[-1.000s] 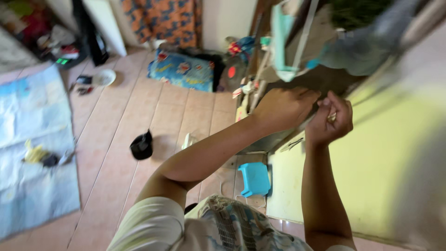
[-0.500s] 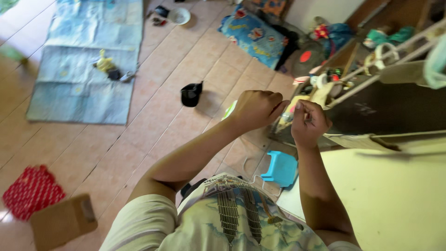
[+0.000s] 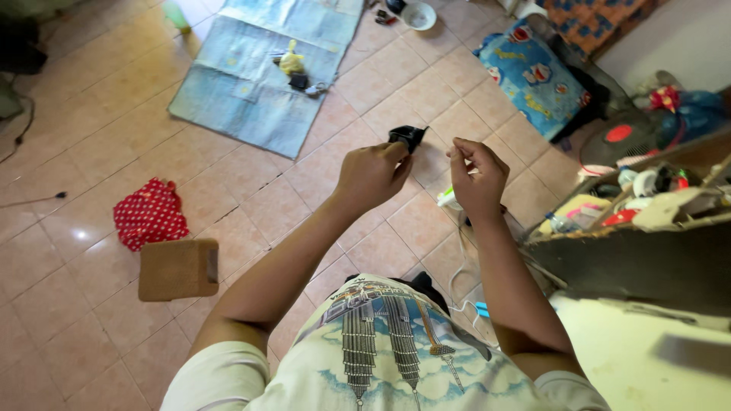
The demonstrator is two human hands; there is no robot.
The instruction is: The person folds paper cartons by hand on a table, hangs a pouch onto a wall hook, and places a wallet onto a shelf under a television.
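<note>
My left hand [image 3: 373, 171] is raised in front of my chest with its fingers curled shut, and I see nothing in it. My right hand [image 3: 478, 179] is level with it, a hand's width to the right. Its thumb and fingertips pinch a small pale item [image 3: 457, 172] that is too small to identify. On the tiled floor beyond the left knuckles lies a black cup-like object [image 3: 408, 137], not touched by either hand. A white and green thing [image 3: 448, 199] lies on the floor under the right hand.
A blue mat [image 3: 251, 84] with a yellow toy [image 3: 291, 59] lies on the floor ahead. At left are a red dotted cloth [image 3: 150, 217] and a brown box [image 3: 179, 268]. A cluttered shelf [image 3: 647, 190] and a pale yellow surface [image 3: 655, 358] stand at right, a blue cushion [image 3: 537, 76] beyond.
Both hands have come away from the cluttered shelf and now hang apart over the floor. The view has swung left and down toward the tiles.
</note>
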